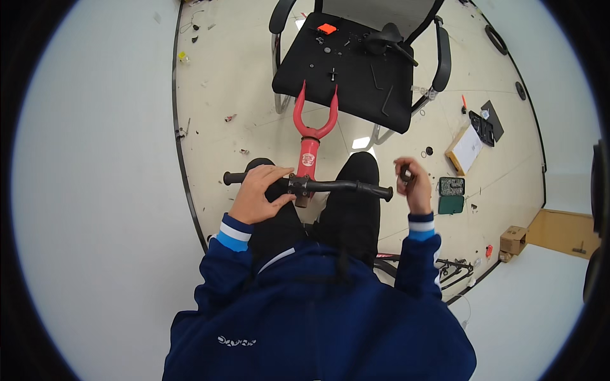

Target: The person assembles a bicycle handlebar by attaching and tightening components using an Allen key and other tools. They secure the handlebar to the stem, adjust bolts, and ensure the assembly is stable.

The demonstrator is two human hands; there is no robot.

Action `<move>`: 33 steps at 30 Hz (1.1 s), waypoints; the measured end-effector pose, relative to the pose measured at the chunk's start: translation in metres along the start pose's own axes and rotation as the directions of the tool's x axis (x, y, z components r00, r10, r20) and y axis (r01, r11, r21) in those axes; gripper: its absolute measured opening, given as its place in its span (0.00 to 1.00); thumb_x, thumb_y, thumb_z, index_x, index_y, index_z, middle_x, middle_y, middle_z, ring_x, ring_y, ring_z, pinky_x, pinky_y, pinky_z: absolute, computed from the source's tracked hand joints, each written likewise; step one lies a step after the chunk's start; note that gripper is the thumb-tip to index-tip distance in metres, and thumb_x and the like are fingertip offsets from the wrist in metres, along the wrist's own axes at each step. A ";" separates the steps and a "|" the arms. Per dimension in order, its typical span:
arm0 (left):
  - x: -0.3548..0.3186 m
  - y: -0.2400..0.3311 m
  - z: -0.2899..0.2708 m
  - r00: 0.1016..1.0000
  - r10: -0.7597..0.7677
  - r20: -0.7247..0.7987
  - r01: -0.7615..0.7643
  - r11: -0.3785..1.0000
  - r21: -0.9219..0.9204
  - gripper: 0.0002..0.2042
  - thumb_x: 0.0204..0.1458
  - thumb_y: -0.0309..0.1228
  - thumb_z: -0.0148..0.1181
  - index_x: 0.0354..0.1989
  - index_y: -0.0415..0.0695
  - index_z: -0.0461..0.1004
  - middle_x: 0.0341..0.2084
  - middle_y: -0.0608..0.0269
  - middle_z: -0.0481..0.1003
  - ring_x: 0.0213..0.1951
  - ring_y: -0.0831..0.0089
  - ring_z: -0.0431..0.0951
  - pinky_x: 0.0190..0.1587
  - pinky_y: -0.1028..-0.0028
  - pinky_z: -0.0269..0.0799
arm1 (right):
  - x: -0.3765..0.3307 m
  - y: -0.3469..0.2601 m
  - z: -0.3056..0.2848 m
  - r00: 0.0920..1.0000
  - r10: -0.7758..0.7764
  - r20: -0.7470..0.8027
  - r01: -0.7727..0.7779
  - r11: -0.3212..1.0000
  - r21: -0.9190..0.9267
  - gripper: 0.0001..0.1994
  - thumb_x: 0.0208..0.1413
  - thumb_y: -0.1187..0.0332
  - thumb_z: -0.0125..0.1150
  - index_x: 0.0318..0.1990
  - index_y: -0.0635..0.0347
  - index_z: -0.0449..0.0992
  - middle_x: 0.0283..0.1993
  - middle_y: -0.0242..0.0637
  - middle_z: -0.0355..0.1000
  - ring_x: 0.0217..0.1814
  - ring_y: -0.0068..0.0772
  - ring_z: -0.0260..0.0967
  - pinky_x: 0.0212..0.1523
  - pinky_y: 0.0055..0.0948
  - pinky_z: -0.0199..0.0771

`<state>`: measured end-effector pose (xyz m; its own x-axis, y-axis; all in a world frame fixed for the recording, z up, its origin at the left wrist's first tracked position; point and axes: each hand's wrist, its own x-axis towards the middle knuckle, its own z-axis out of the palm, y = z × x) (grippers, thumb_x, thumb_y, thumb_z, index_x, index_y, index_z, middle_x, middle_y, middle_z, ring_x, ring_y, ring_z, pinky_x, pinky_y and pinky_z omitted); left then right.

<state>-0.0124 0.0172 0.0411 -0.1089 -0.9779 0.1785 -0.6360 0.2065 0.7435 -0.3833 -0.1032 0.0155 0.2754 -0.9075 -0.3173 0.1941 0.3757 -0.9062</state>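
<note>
A black bicycle handlebar (337,186) lies across my thighs, joined by a dark stem clamp (298,184) to a red bicycle fork (307,149). The fork points away from me, its two prong tips at the front edge of a chair seat. My left hand (255,195) is round the bar just left of the clamp, thumb on the near side and fingers on the far side. Off the bar's right end, my right hand (414,184) is raised with curled fingers round a small dark piece (405,173), too small to name.
On the black chair seat (292,63) lie a bicycle saddle (383,40), hex keys (386,100), an orange piece (327,28) and small hardware. Right on the floor are an open green case (451,204), a box (466,149), a black tool case (483,129) and a carton (513,240).
</note>
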 end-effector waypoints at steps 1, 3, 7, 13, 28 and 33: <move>-0.005 -0.009 0.003 1.000 -0.016 0.024 0.016 1.000 -0.008 0.26 0.43 0.32 0.75 0.53 0.43 0.77 0.44 0.54 0.78 0.49 0.54 0.75 0.56 0.63 0.67 | -0.013 0.007 0.006 1.000 0.006 -0.002 -0.006 0.998 -0.059 0.16 0.64 0.63 0.42 0.45 0.61 0.76 0.33 0.28 0.66 0.19 0.16 0.52 0.17 0.18 0.49; -0.007 -0.014 0.006 1.000 0.002 0.026 -0.003 0.999 0.035 0.26 0.45 0.33 0.74 0.55 0.44 0.76 0.42 0.53 0.77 0.47 0.54 0.74 0.54 0.63 0.67 | -0.028 0.021 0.023 0.997 -0.061 -0.047 0.052 0.984 -0.172 0.14 0.63 0.63 0.46 0.44 0.60 0.77 0.32 0.26 0.66 0.19 0.14 0.53 0.17 0.15 0.49; -0.008 -0.014 0.014 0.999 0.032 0.010 -0.033 0.995 0.099 0.25 0.49 0.35 0.71 0.56 0.44 0.75 0.39 0.52 0.74 0.44 0.52 0.73 0.51 0.63 0.67 | -0.025 0.037 0.028 0.973 -0.120 -0.199 0.049 0.943 -0.330 0.12 0.64 0.59 0.51 0.39 0.54 0.79 0.30 0.23 0.65 0.29 0.15 0.60 0.19 0.17 0.54; -0.009 -0.014 0.017 0.997 0.059 -0.045 -0.054 0.993 0.102 0.24 0.48 0.39 0.71 0.54 0.45 0.76 0.36 0.54 0.74 0.41 0.54 0.73 0.48 0.62 0.69 | -0.037 0.041 0.028 0.841 -0.450 -0.301 0.248 0.815 -0.524 0.09 0.64 0.66 0.56 0.43 0.61 0.78 0.33 0.29 0.72 0.29 0.17 0.64 0.23 0.19 0.65; -0.072 0.003 0.057 0.955 -0.276 -0.106 0.213 0.891 -0.401 0.10 0.52 0.22 0.68 0.43 0.35 0.80 0.29 0.61 0.80 0.29 0.79 0.78 0.34 0.79 0.73 | -0.040 0.123 0.150 0.539 -0.531 0.654 0.806 0.101 -0.583 0.25 0.48 0.61 0.73 0.53 0.59 0.73 0.48 0.40 0.79 0.37 0.38 0.79 0.36 0.32 0.80; -0.072 -0.018 0.068 0.938 -0.316 -0.145 0.226 0.870 -0.437 0.09 0.54 0.20 0.65 0.44 0.33 0.79 0.35 0.57 0.81 0.36 0.75 0.81 0.40 0.78 0.77 | -0.031 0.134 0.152 0.495 -0.539 0.682 0.821 0.034 -0.569 0.24 0.50 0.65 0.71 0.55 0.60 0.73 0.57 0.41 0.75 0.41 0.40 0.79 0.38 0.33 0.81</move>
<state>-0.0455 0.0818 -0.0292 0.2093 -0.9775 0.0255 -0.2440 -0.0269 0.9694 -0.2231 0.0039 -0.0538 0.6736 -0.5235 0.5218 -0.3030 -0.8395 -0.4510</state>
